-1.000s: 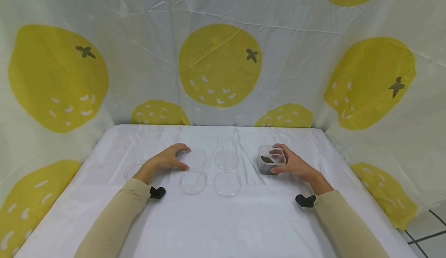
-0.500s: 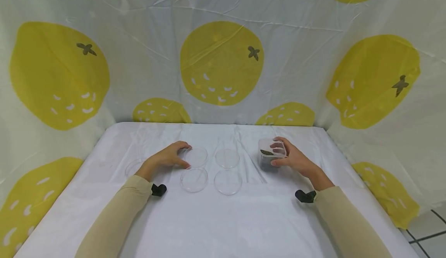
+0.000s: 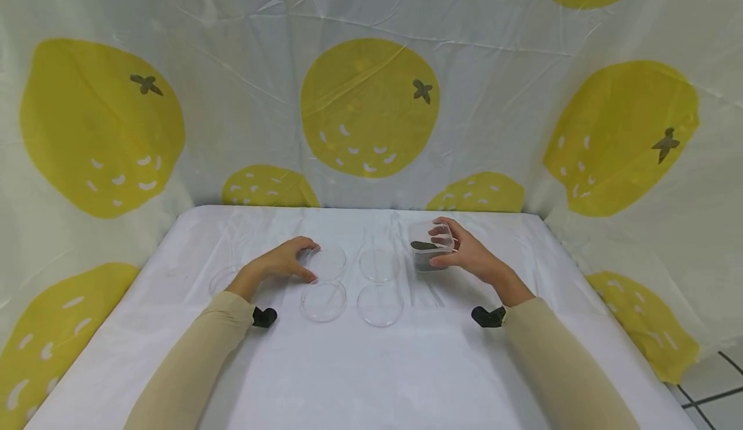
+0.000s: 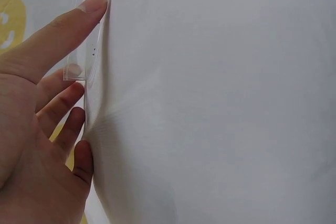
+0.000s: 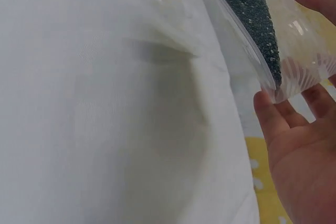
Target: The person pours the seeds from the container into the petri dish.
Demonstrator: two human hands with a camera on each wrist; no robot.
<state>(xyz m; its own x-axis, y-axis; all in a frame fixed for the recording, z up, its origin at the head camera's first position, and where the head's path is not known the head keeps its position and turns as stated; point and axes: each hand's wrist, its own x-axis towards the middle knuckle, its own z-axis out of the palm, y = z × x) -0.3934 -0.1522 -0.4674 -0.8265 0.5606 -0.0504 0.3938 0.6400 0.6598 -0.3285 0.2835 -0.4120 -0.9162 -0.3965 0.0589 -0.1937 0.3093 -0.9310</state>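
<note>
My right hand [image 3: 469, 257] grips a clear square plastic tub [image 3: 425, 263], thumb on the near side and fingers round the far side. Dark, fine grains [image 5: 254, 22] lie in it, and it appears raised off the cloth. Over to the left, my left hand [image 3: 283, 261] holds the edge of a clear round dish [image 3: 328, 263] between thumb and fingers. Beside it stands a second clear dish [image 3: 378, 266]. In front are a near-left dish [image 3: 323, 302] and a near-right dish [image 3: 380, 306], making two rows of two. Their insides are hard to make out.
Another clear round piece [image 3: 222, 280] lies at the left, partly behind my left wrist. A white cloth [image 3: 371, 378] covers the table. A lemon-print curtain [image 3: 244, 107] hangs along the back and both sides.
My right hand has lifted the tub and carried it left, towards the dishes. The left hand stays at the far-left dish.
</note>
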